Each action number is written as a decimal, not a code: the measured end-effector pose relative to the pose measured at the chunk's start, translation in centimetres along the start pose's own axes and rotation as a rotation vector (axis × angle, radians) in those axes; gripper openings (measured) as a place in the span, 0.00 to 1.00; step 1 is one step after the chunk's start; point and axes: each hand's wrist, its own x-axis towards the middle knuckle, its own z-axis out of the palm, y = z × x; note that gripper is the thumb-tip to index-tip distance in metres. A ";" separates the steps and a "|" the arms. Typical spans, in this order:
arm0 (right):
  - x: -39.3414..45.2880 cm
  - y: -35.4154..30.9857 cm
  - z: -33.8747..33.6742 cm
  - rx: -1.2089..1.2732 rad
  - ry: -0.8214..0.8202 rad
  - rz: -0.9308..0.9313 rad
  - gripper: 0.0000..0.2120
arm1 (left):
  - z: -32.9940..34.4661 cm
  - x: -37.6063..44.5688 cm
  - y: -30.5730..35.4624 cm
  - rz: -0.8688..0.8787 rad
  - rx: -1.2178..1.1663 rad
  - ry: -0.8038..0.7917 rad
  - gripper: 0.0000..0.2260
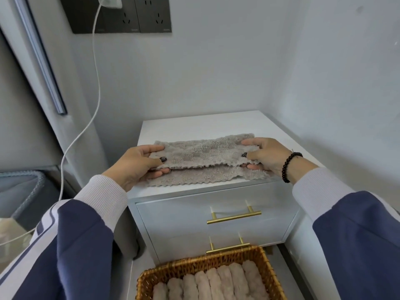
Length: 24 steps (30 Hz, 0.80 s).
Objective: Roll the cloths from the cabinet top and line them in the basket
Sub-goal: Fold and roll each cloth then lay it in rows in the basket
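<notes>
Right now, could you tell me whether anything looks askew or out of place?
Nothing stands out. Both hands, left hand and right hand, hold the grey cloth level on the cabinet top; the rolled cloths sit side by side in the basket.

Home bedroom corner, white bedside cabinet (216,126), wall sockets (138,14)

Fluffy grey cloth (205,152), matt white cabinet (194,124), woven wicker basket (216,259), brassy handles (233,217)
</notes>
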 end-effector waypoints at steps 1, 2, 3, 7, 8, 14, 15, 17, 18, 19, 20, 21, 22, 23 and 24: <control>0.0 -0.1 0.1 -0.003 0.007 -0.006 0.22 | 0.1 0.1 0.0 0.019 -0.009 0.007 0.17; 0.0 -0.3 0.0 0.015 0.007 -0.016 0.23 | 0.1 0.1 0.0 0.039 -0.022 0.005 0.18; 0.0 -0.4 -0.1 0.051 0.002 -0.031 0.24 | 0.0 0.0 0.1 0.057 -0.039 -0.004 0.18; -0.9 -1.0 -1.3 0.139 -0.073 -0.062 0.23 | -1.0 -0.7 0.8 0.104 -0.054 -0.076 0.17; -1.1 -1.1 -1.6 0.124 -0.098 -0.057 0.23 | -1.2 -0.9 0.9 0.096 -0.031 -0.100 0.17; -2.2 -0.2 -1.8 -0.037 -0.128 -0.012 0.23 | -0.8 -1.7 0.3 0.021 0.170 -0.138 0.20; -2.3 -0.2 -1.8 -0.037 -0.123 -0.015 0.23 | -0.8 -1.7 0.3 0.023 0.194 -0.129 0.21; -2.5 -0.3 -1.9 -0.067 -0.117 -0.015 0.24 | -1.0 -1.6 0.3 0.037 0.263 -0.129 0.24; -2.5 -0.3 -2.0 -0.092 -0.113 -0.015 0.25 | -1.1 -1.5 0.3 0.043 0.299 -0.135 0.25; -2.6 -0.4 -2.1 -0.120 -0.111 -0.015 0.25 | -1.2 -1.5 0.4 0.049 0.336 -0.142 0.26; -2.6 -0.4 -2.1 -0.147 -0.110 -0.015 0.25 | -1.2 -1.5 0.5 0.055 0.372 -0.144 0.27; -2.5 -0.5 -2.2 -0.174 -0.108 -0.017 0.26 | -1.1 -1.6 0.6 0.063 0.409 -0.142 0.28; -2.4 -0.5 -2.3 -0.198 -0.106 -0.019 0.26 | -1.0 -1.7 0.7 0.071 0.445 -0.139 0.28; -2.3 -0.5 -2.4 -0.221 -0.104 -0.020 0.26 | -1.0 -1.7 0.9 0.075 0.472 -0.139 0.29; -2.3 -0.6 -2.5 -0.244 -0.102 -0.021 0.26 | -0.9 -1.7 1.0 0.073 0.489 -0.143 0.29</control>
